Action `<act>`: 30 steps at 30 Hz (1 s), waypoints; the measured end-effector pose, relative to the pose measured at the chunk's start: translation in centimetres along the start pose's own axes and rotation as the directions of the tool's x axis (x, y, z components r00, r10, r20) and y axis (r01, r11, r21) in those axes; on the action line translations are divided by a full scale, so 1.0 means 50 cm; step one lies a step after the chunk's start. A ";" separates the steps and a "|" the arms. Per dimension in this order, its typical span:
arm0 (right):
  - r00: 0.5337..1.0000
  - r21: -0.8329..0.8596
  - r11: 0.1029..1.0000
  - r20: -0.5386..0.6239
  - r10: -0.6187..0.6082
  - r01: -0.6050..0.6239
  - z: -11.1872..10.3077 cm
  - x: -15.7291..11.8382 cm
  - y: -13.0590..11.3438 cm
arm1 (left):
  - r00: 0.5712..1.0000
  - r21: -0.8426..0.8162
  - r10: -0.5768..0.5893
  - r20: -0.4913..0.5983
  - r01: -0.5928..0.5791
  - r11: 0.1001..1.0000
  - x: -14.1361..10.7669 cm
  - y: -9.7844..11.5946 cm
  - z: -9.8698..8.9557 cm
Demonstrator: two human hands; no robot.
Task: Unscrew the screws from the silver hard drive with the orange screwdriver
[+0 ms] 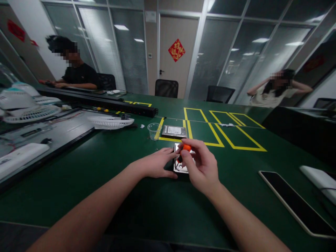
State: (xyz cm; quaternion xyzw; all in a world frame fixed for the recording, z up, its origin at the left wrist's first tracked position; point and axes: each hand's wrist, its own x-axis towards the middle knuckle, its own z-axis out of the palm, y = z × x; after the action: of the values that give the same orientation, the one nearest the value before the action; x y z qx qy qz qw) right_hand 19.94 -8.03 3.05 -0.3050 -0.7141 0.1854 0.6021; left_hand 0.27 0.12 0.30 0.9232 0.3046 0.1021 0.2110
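Note:
A silver hard drive [181, 168] lies on the green table in front of me, partly covered by my hands. My left hand [157, 163] holds it by its left side, thumb at the near corner and fingers toward the far one. In my right hand [203, 164] is a screwdriver [187, 147] with an orange and black handle, gripped between thumb and fingers over the drive. The tip is hidden, so contact with a screw cannot be made out. Just beyond lies a second hard drive [173, 131], label up, beside a clear plastic cup [154, 133].
Yellow tape rectangles [243, 148] mark the table [147, 217]. On the right are a phone [296, 203] and a white device [319, 180]. Fan parts [110, 121], a long black bar [105, 101] and a flat panel [63, 129] fill the left. Two people sit across the table.

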 end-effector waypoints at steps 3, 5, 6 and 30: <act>1.000 -0.020 1.000 -0.005 0.006 -0.006 -0.001 0.001 -0.001 | 0.999 -0.001 0.030 -0.011 -0.030 1.000 0.000 -0.005 0.003; 1.000 -0.028 1.000 -0.002 0.007 -0.007 -0.001 0.001 -0.001 | 0.999 -0.002 0.043 -0.019 -0.043 0.999 0.000 -0.007 0.004; 1.000 -0.027 1.000 0.002 0.010 -0.010 -0.001 0.001 0.000 | 0.999 -0.002 0.046 -0.021 -0.046 0.999 0.000 -0.007 0.004; 1.000 -0.016 1.000 -0.025 0.014 -0.015 0.003 0.005 0.003 | 1.000 0.003 -0.002 -0.009 0.002 1.000 -0.001 -0.010 0.007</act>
State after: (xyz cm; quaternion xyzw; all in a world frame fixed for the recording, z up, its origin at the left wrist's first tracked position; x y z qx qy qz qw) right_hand 19.81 -7.70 3.12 -0.3174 -0.7059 0.1802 0.6070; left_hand 0.09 0.33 -0.25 0.9227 0.3066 0.1056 0.2085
